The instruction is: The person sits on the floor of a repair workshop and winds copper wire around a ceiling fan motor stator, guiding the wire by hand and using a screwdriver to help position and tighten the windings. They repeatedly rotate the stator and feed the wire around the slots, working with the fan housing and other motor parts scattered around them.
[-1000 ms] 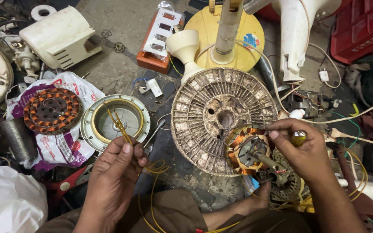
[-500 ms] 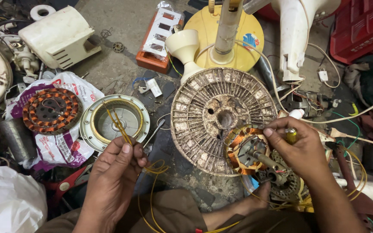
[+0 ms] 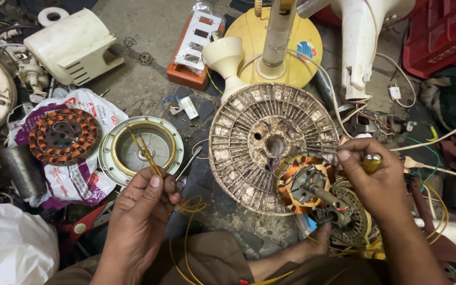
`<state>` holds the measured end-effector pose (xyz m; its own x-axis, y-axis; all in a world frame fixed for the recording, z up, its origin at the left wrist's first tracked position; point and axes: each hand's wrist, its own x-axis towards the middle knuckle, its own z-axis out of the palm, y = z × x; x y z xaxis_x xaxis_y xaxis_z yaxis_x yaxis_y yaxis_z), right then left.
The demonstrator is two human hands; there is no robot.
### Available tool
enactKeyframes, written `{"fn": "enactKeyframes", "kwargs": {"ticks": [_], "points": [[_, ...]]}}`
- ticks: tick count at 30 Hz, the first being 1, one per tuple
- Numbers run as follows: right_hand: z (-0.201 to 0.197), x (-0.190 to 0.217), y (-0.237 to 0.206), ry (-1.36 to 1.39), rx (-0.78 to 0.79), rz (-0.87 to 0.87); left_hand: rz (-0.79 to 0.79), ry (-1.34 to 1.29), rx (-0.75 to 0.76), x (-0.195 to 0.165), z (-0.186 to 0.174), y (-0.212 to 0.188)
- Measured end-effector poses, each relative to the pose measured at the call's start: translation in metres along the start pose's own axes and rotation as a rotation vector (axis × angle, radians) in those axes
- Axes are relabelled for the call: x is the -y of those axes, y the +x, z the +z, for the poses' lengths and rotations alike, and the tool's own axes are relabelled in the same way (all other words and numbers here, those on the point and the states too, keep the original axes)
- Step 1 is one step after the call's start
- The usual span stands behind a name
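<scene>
A: In the head view, where does the yellow wire lie from the fingers that hold it?

B: It rises out of the left hand, pinched between thumb and forefinger, which are closed tight on it. Its long axis runs from the fingertips up and slightly left, toward the far side, so the free ends stand over the round metal cover. The rest of the wire loops down on the near side, past the wrist and across the lap.

A: And the other hand?

B: The right hand sits to the right, curled shut around a tool with a yellow handle. The forefinger presses at the far right edge of the copper-wound stator, touching it. Whether the tool's tip meets the winding cannot be told; the fingers hide it.

A: Which hand is nearer the stator?

B: The right one, plainly. The left hand is well apart from it, with bare floor and loose wire loops between.

A: What lies around them?

B: The stator rests against the near right rim of a grimy ribbed rotor disc. Far beyond stands a yellow fan base. On the left, a second copper winding lies on a printed plastic bag, just beside the metal cover.
</scene>
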<state>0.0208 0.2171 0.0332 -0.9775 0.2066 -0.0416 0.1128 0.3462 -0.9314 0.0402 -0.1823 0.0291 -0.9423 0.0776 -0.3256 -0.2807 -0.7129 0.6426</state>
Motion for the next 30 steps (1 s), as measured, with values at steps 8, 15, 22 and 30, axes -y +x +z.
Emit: {"fn": "enactKeyframes", "kwargs": {"ticks": [8,15,22,30], "points": [[0.0028,-0.0049,0.0039,-0.086,0.083,0.018,-0.001,-0.006,-0.002,0.0013,-0.0019,0.0012],[-0.0023,-0.009,0.0017,-0.023,0.063,0.042,-0.004,0.002,-0.012,0.0021,-0.0036,0.0016],[-0.0046,-0.0085,-0.0021,0.02,0.174,0.011,-0.008,0.02,-0.012,0.0017,-0.0035,0.0015],[-0.0051,-0.004,0.0001,-0.101,0.302,-0.034,0.002,0.004,-0.004,0.002,-0.0063,0.0018]]}}
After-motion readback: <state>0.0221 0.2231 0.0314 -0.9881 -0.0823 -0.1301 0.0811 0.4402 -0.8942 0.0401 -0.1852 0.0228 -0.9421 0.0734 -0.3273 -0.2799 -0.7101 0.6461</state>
